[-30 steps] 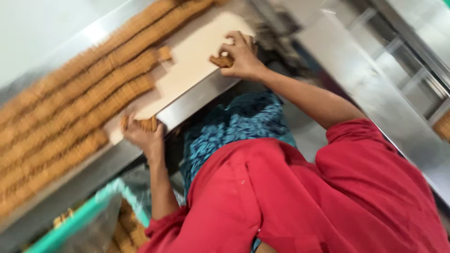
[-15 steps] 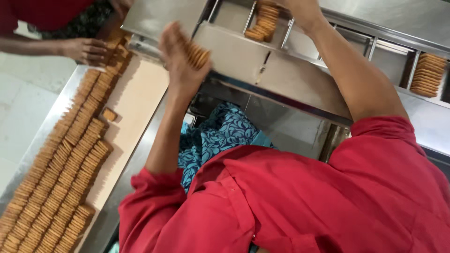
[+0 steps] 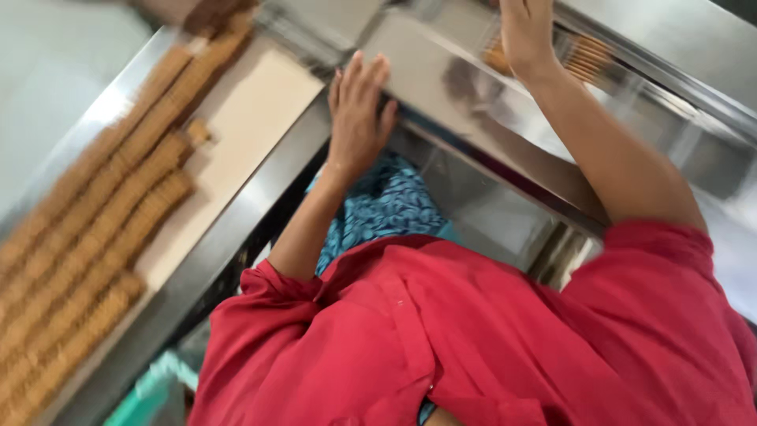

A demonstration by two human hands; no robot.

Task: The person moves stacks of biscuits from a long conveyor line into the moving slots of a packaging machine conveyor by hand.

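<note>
I am leaning over a steel conveyor table point(image 3: 236, 229) that is carrying long rows of biscuits point(image 3: 95, 237) along its pale belt. My left hand point(image 3: 359, 110) is lying open and empty, fingers spread flat on the steel machine cover point(image 3: 441, 79), probably bracing me. My right hand point(image 3: 527, 31) is reaching onto a stack of biscuits point(image 3: 579, 57) in the machine's chute; I cannot tell whether it is gripping them.

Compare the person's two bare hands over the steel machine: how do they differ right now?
The left hand lies open and flat, fingers spread, on the sloping stainless steel plate; it holds nothing. The right hand reaches farther up, over a stack of brown biscuits in a steel slot, its fingertips cut off by the frame edge. The left arm is bent, the right stretched out. Both come from red sleeves.
</note>
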